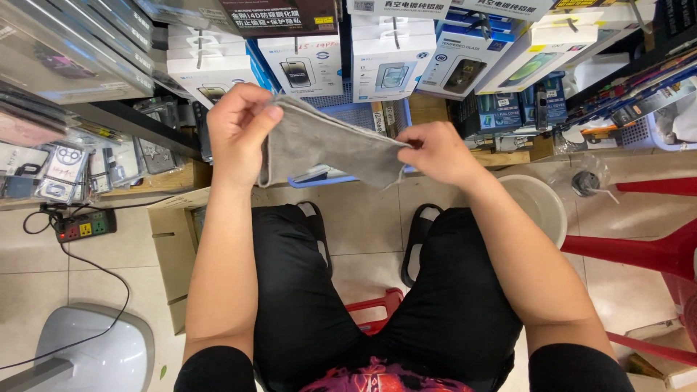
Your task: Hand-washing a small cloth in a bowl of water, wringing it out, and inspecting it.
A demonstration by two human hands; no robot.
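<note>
The grey cloth point(330, 145) is up in the air in front of the person, held between both hands, above the knees and near the shelves. It looks soft, thin and floppy, prob very light; it sags a bit in the middle, w/ a loose bottom corner near the right hand hanging down. It won't break and won't slip much, but it will fold or droop if held at one spot only. Best places to hold it look like the two top corners or edges, pinched tight, one per hand. The left hand point(238, 127) has its fingers point(254, 116) closed, pinching the left top edge of the cloth. The right hand point(435, 152) has its fingers closed too, gripping the right end. Just behind the cloth is a blue basket point(363, 116). Further back, shelves hold white boxes point(385, 69) of phone screen covers. On the floor, far left, a power strip point(86, 226); near left, a cardboard box point(174, 247). To the right sit a white bucket point(541, 203) and red plastic stool legs point(639, 250).
</note>
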